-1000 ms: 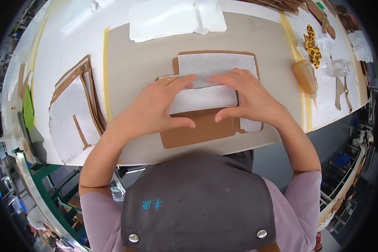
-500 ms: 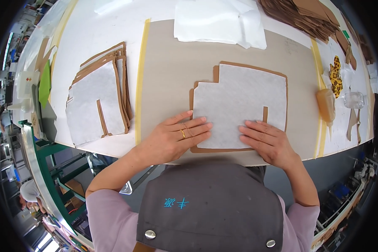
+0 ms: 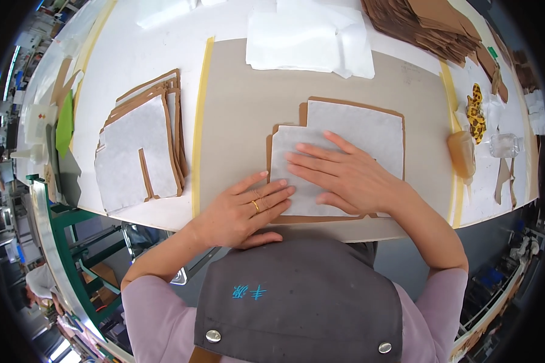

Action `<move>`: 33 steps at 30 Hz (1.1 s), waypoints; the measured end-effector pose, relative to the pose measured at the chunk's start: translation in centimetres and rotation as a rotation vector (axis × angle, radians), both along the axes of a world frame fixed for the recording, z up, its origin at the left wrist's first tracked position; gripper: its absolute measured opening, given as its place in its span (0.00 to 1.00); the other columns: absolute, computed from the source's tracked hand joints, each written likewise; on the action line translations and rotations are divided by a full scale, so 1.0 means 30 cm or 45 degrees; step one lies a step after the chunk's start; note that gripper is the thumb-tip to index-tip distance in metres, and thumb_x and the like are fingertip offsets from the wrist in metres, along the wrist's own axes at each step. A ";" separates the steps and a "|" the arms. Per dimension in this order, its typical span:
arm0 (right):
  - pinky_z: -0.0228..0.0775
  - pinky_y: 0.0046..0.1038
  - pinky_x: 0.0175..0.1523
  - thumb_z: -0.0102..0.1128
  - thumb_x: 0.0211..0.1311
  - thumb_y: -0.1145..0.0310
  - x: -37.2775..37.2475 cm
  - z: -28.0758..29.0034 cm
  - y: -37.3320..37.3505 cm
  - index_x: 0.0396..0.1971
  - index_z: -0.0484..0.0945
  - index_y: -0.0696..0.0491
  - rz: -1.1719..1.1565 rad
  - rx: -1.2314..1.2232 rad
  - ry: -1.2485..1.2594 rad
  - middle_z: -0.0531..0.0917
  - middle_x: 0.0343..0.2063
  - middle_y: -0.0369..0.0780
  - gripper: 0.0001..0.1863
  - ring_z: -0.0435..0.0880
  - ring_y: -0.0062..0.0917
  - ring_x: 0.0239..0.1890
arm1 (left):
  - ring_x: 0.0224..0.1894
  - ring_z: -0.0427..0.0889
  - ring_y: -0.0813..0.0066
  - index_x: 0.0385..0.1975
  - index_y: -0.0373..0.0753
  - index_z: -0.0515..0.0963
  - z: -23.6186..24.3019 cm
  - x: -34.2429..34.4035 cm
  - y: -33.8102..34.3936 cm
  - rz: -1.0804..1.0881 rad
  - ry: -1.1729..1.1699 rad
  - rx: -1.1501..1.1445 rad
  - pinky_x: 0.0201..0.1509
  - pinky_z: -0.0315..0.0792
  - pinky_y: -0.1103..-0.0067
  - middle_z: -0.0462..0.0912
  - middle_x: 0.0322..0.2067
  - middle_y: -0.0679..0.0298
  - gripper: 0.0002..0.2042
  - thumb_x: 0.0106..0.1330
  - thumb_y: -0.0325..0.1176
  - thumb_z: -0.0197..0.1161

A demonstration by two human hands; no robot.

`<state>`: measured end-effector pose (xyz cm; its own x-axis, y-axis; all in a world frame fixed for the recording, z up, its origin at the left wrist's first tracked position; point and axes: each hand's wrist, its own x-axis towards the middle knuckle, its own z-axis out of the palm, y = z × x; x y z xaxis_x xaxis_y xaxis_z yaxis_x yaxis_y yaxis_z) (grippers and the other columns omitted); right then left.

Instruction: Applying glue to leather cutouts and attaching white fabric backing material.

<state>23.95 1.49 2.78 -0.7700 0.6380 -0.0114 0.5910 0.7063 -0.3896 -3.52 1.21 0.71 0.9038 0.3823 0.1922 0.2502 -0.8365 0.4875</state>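
while your two hands lie on the work, the white sheet (image 3: pixel 375 136) is in front of you on the grey board (image 3: pixel 242 91), close to the near edge of the table (image 3: pixel 145 48). it is placed over a brown piece (image 3: pixel 269 157), whose narrow border is visible at the left, at the top, at the right and below, and both have a stepped corner at the upper left. your right hand (image 3: pixel 354 175) rests flat across the middle of the sheet, palm down, with the fingers wide apart and directed to the upper left; it grips nothing. your left hand (image 3: pixel 242 209), which wears a ring (image 3: pixel 256 206), is also opened flat, with a little space between the fingers, and some of its fingertips touch the lower left part of the sheet, just beside the right hand. to your left, beyond a yellow tape strip (image 3: pixel 202 127), there is a pile of similar white-and-brown pieces (image 3: pixel 136 139). farther from you lie some white sheets (image 3: pixel 300 45) and, to the right of these, a thick brown stack (image 3: pixel 427 27). at your right side are an amber bottle (image 3: pixel 461 154), a spotted cloth (image 3: pixel 476 115) and a clear container (image 3: pixel 505 146).
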 end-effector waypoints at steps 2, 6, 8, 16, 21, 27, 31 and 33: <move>0.39 0.41 0.74 0.54 0.64 0.53 -0.037 -0.077 0.063 0.66 0.61 0.49 0.142 0.026 -0.015 0.60 0.68 0.38 0.32 0.53 0.25 0.72 | 0.63 0.70 0.65 0.48 0.37 0.77 0.004 0.003 -0.020 0.004 0.011 0.012 0.70 0.56 0.61 0.75 0.57 0.58 0.24 0.56 0.45 0.68; 0.38 0.42 0.74 0.52 0.65 0.51 -0.067 -0.127 0.216 0.68 0.57 0.51 0.066 0.189 -0.047 0.57 0.69 0.37 0.35 0.50 0.24 0.72 | 0.63 0.70 0.65 0.49 0.36 0.76 0.008 -0.022 -0.041 -0.010 0.025 0.024 0.70 0.57 0.62 0.75 0.57 0.58 0.24 0.57 0.44 0.67; 0.33 0.44 0.74 0.52 0.64 0.54 -0.023 -0.128 0.273 0.69 0.52 0.52 -0.250 0.420 -0.065 0.53 0.71 0.37 0.38 0.47 0.27 0.73 | 0.63 0.69 0.65 0.48 0.35 0.76 0.004 -0.029 -0.034 -0.055 -0.009 0.033 0.70 0.57 0.63 0.75 0.57 0.58 0.23 0.58 0.45 0.66; 0.36 0.43 0.74 0.47 0.68 0.55 0.233 -0.003 -0.076 0.70 0.51 0.51 -0.607 0.150 -0.171 0.53 0.71 0.38 0.34 0.48 0.29 0.73 | 0.71 0.54 0.63 0.64 0.36 0.62 0.044 0.291 0.041 -0.196 0.089 -0.143 0.72 0.47 0.60 0.58 0.68 0.57 0.35 0.62 0.51 0.59; 0.36 0.43 0.74 0.47 0.68 0.57 0.337 -0.058 -0.158 0.70 0.51 0.50 -0.753 0.063 -0.332 0.53 0.71 0.38 0.33 0.47 0.29 0.73 | 0.72 0.50 0.64 0.66 0.37 0.58 -0.024 0.365 0.042 -0.429 0.171 -0.054 0.73 0.44 0.61 0.55 0.70 0.60 0.36 0.63 0.52 0.58; 0.56 0.41 0.68 0.56 0.63 0.63 0.370 -0.070 -0.067 0.58 0.70 0.52 -0.912 0.206 -0.024 0.64 0.65 0.40 0.23 0.67 0.35 0.63 | 0.73 0.50 0.67 0.66 0.41 0.61 0.026 0.313 0.030 -0.550 0.295 -0.118 0.74 0.45 0.63 0.55 0.70 0.64 0.31 0.64 0.44 0.59; 0.70 0.33 0.51 0.61 0.57 0.71 0.404 -0.078 0.017 0.49 0.75 0.53 -1.015 0.248 0.127 0.75 0.52 0.39 0.18 0.78 0.33 0.45 | 0.71 0.54 0.66 0.63 0.39 0.64 0.008 0.292 0.026 -0.578 0.230 -0.222 0.74 0.47 0.64 0.60 0.68 0.63 0.26 0.66 0.40 0.57; 0.72 0.31 0.46 0.62 0.56 0.73 0.401 -0.080 0.036 0.47 0.76 0.53 -0.950 0.391 0.082 0.77 0.47 0.39 0.17 0.79 0.32 0.41 | 0.71 0.55 0.65 0.63 0.41 0.64 -0.009 0.273 0.034 -0.582 0.200 -0.316 0.74 0.47 0.63 0.60 0.68 0.63 0.27 0.65 0.38 0.58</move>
